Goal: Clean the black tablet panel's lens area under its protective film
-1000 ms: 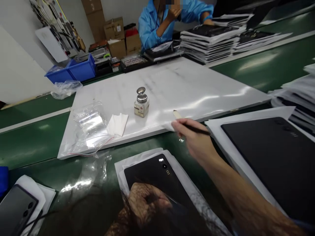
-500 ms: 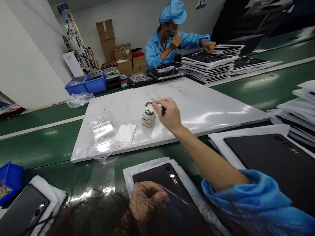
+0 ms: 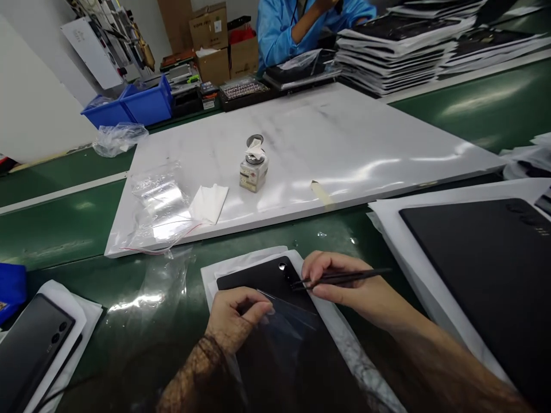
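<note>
Black and glossy, a tablet back panel (image 3: 275, 321) lies low in the middle of the frame on white foam sheets, camera lens toward the top, so its finished face is kept off the green belt (image 3: 64, 229). The left hand (image 3: 235, 321) rests on the panel's near left part with thumb and forefinger pinched together on a corner of clear protective film (image 3: 284, 312), which stands lifted a little off the surface; the pinch seems meant to keep the film raised and taut. The right hand (image 3: 348, 287) comes in from the lower right, fingers closed on black tweezers (image 3: 340, 278) held nearly flat, tips pointing left at the panel's upper edge just beside the camera lens (image 3: 282, 266), a low angle that suits working under or along the film without scratching.

Beyond them, across the middle of the frame, a white board (image 3: 344, 149) carries a small solvent bottle (image 3: 253, 169) with a scrap of tissue on its metal cap, a folded wipe (image 3: 209, 202) and a clear zip bag (image 3: 159, 201), all within easy reach. At right lies a larger black panel (image 3: 482, 269) on white sheets. At lower left a grey phone back (image 3: 34, 350) waits on foam. Along the top edge a person in a blue coat (image 3: 293, 26) sits behind stacked panels (image 3: 400, 51).
</note>
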Tool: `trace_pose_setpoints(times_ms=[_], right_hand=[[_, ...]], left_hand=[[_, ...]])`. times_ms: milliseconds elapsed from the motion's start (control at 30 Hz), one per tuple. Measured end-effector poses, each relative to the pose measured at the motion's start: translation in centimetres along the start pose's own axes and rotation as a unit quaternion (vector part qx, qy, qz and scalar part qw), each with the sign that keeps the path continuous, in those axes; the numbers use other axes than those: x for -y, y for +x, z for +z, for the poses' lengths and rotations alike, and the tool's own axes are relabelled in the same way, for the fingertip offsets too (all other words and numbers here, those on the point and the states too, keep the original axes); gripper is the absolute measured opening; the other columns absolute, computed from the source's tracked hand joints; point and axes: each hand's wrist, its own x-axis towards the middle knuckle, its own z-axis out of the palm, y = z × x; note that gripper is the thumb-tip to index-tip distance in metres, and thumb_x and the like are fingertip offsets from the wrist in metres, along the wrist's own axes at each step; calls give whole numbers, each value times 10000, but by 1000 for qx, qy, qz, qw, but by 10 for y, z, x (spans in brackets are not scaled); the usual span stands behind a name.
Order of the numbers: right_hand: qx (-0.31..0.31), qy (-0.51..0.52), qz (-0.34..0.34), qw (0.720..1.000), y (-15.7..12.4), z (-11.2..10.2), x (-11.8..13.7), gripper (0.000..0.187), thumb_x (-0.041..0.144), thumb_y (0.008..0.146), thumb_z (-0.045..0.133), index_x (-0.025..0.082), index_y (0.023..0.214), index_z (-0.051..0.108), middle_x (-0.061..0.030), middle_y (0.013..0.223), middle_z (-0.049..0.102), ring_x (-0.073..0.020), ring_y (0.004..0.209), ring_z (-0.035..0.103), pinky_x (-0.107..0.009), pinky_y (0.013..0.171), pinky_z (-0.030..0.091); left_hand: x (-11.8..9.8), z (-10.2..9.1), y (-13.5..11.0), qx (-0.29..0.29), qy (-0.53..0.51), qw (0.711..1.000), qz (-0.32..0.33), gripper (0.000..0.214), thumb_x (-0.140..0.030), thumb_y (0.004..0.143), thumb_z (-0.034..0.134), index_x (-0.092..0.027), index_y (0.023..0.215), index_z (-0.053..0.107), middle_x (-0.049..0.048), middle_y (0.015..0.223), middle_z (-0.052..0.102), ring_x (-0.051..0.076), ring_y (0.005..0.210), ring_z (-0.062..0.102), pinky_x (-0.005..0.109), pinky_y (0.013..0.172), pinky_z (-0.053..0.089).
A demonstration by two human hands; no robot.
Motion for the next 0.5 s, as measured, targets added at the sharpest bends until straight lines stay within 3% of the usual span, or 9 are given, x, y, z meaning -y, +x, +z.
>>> trace_pose_setpoints(times_ms=[100,200,367,500], right_hand=[[-8,13,34,999,-7,1,-11,402,538,755,1088,238,783,822,-50,860,768,-216,760,735,-339,699,633],[2,53,56,997,-9,8,-15,398,537,770,1070,231,794,816,-37,891,774,-159,613,677,-326,613,617],[4,34,54,998,-9,14,-10,377,478,739,1078,225,737,798,-45,893,787,-196,723,761,-322,676,663],[-1,76,95,993,-10,16,-5,364,431,726,1084,218,755,791,-26,867,788,-155,559,705,-331,607,648]], left_hand=[[-3,-1,-1,1,25,1000,5,116,-283,688,680,-183,652,727,18,562,733,163,494,669,184,451,511],[-5,-1,-2,6,48,999,17,116,-279,699,670,-190,655,730,22,583,746,167,504,677,185,459,519],[-7,-1,-2,-1,86,995,44,100,-262,701,669,-201,650,729,7,571,750,161,490,684,175,463,522],[-7,-1,-2,1,101,993,62,105,-264,701,671,-200,649,736,6,584,758,171,498,696,190,479,544]])
